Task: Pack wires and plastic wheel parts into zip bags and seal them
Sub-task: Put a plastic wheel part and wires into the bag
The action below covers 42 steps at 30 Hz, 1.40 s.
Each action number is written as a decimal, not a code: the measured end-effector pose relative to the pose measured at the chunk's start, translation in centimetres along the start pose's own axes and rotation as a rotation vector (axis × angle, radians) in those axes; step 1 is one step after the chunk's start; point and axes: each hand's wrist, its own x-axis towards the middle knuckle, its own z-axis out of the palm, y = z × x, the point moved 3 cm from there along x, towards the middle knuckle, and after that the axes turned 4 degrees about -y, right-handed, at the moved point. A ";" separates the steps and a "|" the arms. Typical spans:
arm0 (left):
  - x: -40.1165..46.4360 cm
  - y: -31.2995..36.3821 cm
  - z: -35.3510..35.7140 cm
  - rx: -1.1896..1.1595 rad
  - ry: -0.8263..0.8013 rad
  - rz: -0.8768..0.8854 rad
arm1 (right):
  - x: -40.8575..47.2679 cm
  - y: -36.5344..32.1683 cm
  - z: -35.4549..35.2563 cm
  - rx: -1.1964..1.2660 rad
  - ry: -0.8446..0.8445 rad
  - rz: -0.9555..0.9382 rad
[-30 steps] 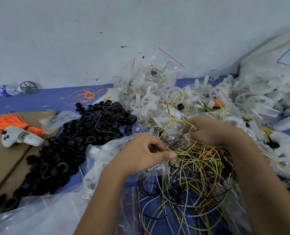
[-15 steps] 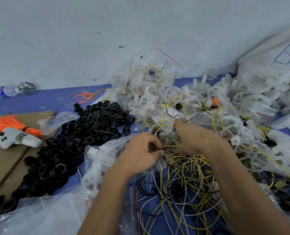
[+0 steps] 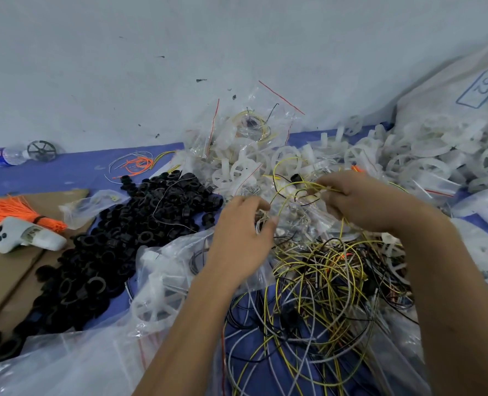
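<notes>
While both hands (image 3: 299, 212) pinch it, yellow wire (image 3: 287, 192) loops, thin & tangled.

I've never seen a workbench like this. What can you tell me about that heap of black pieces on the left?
The black pieces are small, ring-shaped parts, seemingly plastic, piled loosely in a long heap on the blue surface, with its near end partly on brown cardboard. A thin wire lies across the top. Clear bags border its right side. Neither hand touches it.
</notes>
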 end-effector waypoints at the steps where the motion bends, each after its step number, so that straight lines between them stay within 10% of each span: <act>1: 0.5 0.1 0.4 0.082 -0.051 -0.018 | -0.1 -0.2 -0.4 0.029 0.036 -0.024; 11: 4.6 3.0 0.6 0.103 -0.032 -0.031 | -0.6 -0.4 -1.9 0.546 0.320 -0.159; 18: 4.7 6.7 -2.2 -0.500 0.182 0.074 | -2.4 -3.9 -4.5 1.133 0.459 -0.549; 23: 3.9 5.3 -4.5 -0.141 0.161 -0.140 | -3.0 -3.1 -5.1 0.424 0.743 -0.284; 28: 1.7 3.7 -8.1 0.122 -0.159 -0.344 | -2.1 -2.2 -4.0 -0.072 0.687 -0.057; 33: 1.6 5.7 -9.0 -0.065 0.164 -0.114 | -1.7 -3.4 -3.3 -0.096 0.609 -0.139; 42: 2.2 3.9 -4.4 -0.148 -0.087 -0.016 | -0.6 -5.5 -1.3 0.747 0.394 -0.415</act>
